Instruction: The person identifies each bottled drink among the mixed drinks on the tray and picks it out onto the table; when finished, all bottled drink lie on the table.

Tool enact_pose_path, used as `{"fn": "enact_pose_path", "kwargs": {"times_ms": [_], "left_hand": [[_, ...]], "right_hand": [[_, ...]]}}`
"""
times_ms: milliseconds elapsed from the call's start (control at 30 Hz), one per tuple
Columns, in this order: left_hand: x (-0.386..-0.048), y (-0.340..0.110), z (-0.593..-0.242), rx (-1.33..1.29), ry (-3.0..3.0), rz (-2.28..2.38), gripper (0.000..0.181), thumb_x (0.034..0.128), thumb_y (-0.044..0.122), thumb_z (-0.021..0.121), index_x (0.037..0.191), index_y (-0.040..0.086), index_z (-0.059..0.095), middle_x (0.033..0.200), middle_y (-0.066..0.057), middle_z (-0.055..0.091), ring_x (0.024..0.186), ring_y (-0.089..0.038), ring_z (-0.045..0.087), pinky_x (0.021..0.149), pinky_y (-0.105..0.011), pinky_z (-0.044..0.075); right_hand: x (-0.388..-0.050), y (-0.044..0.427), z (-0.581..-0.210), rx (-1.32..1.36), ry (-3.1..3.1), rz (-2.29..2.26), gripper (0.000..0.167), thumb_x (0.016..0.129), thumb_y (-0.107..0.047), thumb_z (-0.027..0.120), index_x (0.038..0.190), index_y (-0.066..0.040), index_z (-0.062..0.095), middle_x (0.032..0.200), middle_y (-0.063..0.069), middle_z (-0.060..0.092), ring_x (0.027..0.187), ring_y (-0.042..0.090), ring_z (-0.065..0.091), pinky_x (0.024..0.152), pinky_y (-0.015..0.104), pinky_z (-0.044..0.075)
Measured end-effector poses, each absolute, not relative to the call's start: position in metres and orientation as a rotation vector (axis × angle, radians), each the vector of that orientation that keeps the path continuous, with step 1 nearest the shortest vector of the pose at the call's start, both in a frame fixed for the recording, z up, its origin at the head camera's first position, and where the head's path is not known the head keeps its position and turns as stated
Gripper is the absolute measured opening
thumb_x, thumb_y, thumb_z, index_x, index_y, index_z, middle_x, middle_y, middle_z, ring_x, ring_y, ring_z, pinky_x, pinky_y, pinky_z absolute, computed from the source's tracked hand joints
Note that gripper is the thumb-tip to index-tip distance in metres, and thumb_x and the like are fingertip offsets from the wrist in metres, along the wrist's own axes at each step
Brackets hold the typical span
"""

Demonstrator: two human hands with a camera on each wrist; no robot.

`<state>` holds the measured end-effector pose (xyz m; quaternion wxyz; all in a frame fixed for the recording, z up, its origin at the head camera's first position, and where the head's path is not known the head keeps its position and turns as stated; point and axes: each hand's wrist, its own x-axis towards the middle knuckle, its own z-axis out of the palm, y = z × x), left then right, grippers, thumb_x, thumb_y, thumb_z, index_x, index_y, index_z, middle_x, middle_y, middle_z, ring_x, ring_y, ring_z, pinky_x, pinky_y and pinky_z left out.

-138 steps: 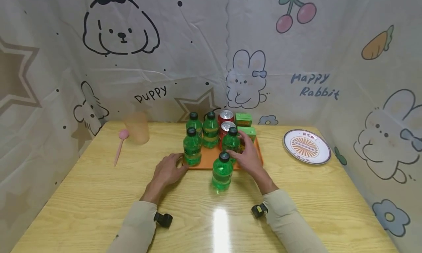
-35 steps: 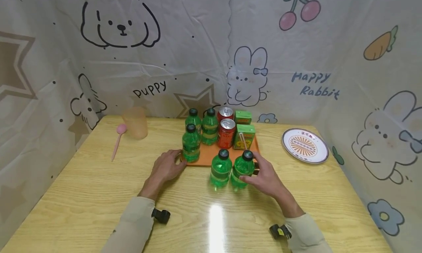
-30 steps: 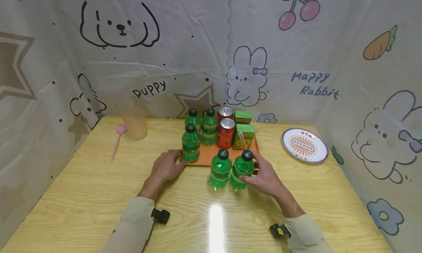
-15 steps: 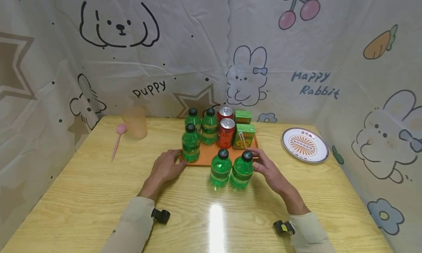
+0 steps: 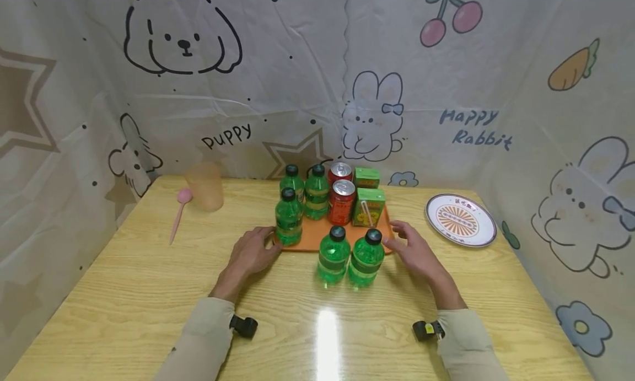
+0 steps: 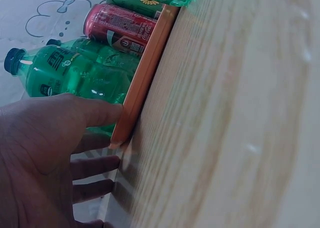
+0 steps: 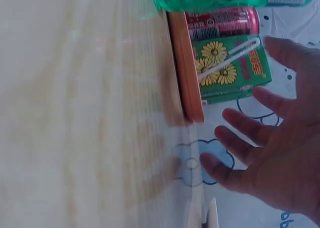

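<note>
Two black-capped green plastic bottles (image 5: 333, 258) (image 5: 366, 262) stand before the orange tray (image 5: 312, 237), the left hand (image 5: 253, 251) at its near left corner (thumb by the rim), the right hand (image 5: 415, 252) just beside its near right corner, both spread wide.

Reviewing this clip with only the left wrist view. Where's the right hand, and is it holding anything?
Observer: The right hand is beside the right end of the orange tray, holding nothing.
Operator: How many things stand just in front of that?
Observer: Two green bottles, side by side on the table.
Operator: And what's farther right?
Observer: A round plate with an orange sunburst pattern.
</note>
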<state>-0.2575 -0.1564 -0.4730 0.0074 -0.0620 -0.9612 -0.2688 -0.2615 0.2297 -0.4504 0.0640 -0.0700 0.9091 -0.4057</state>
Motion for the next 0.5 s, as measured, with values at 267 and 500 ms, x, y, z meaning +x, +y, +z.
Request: {"fn": "enact_pose_path", "kwargs": {"times_ms": [267, 500], "left_hand": [[-0.259, -0.158, -0.473, -0.19, -2.997, -0.847, 0.055, 0.0932, 0.038, 0.058, 0.14, 0.01, 0.051, 0.14, -0.016, 0.053, 0.127, -0.039, 0.049, 0.103, -0.054, 0.041], [-0.259, -0.156, -0.474, -0.2, -2.996, -0.843, 0.054, 0.0932, 0.039, 0.058, 0.139, 0.011, 0.052, 0.138, -0.015, 0.055, 0.126, -0.039, 0.051, 0.101, -0.054, 0.043]], "right_hand": [[-0.277, 0.232, -0.456, -0.195, 2.782, -0.893, 0.071, 0.092, -0.038, 0.061, 0.149, -0.007, 0.031, 0.148, 0.027, 0.039, 0.137, 0.045, 0.036, 0.11, 0.059, 0.032], [-0.281, 0.233, -0.454, -0.158, 2.809, -0.71, 0.073, 0.091, -0.043, 0.059, 0.148, -0.005, 0.034, 0.147, 0.026, 0.041, 0.136, 0.045, 0.037, 0.109, 0.058, 0.034]]}}
